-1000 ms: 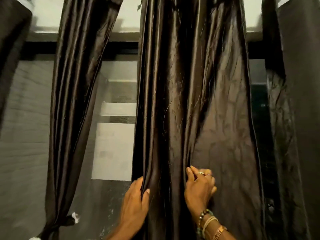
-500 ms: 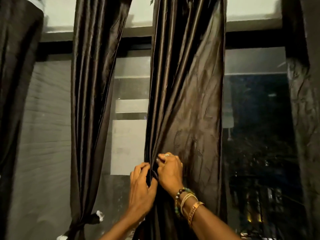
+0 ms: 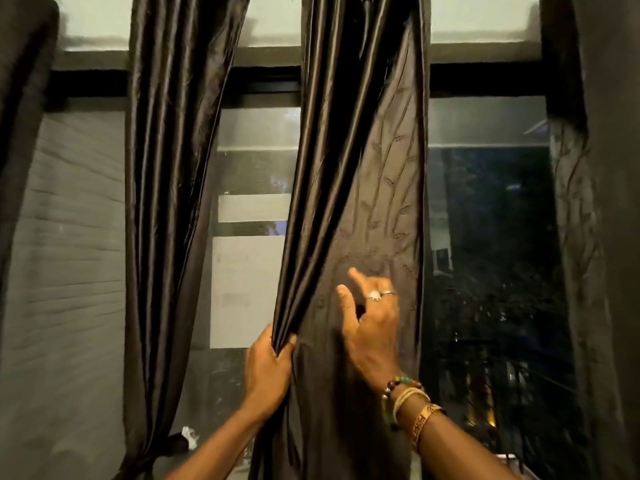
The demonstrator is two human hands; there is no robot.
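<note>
**At the window, one hand bunches the curtain**

On the right wrist, a gold bangle point(image 3: 424, 419) carries lettering too blurred to read. Window point(image 3: 485, 237) glass shows night outside. The left hand point(image 3: 268, 367) clenches the gathered folds of the middle curtain point(image 3: 353, 168). The right hand point(image 3: 372, 327), loose and holding nothing, is at the flat cloth just beside; contact is unclear.

The dark brown satin curtain panel point(image 3: 349, 168) hangs from above in front of the window point(image 3: 485, 237). Its left half is bunched into glossy lengthwise folds, which the left hand point(image 3: 268, 368) grips low down. Its right half lies flatter and shows a stitched twig-and-leaf pattern.
</note>
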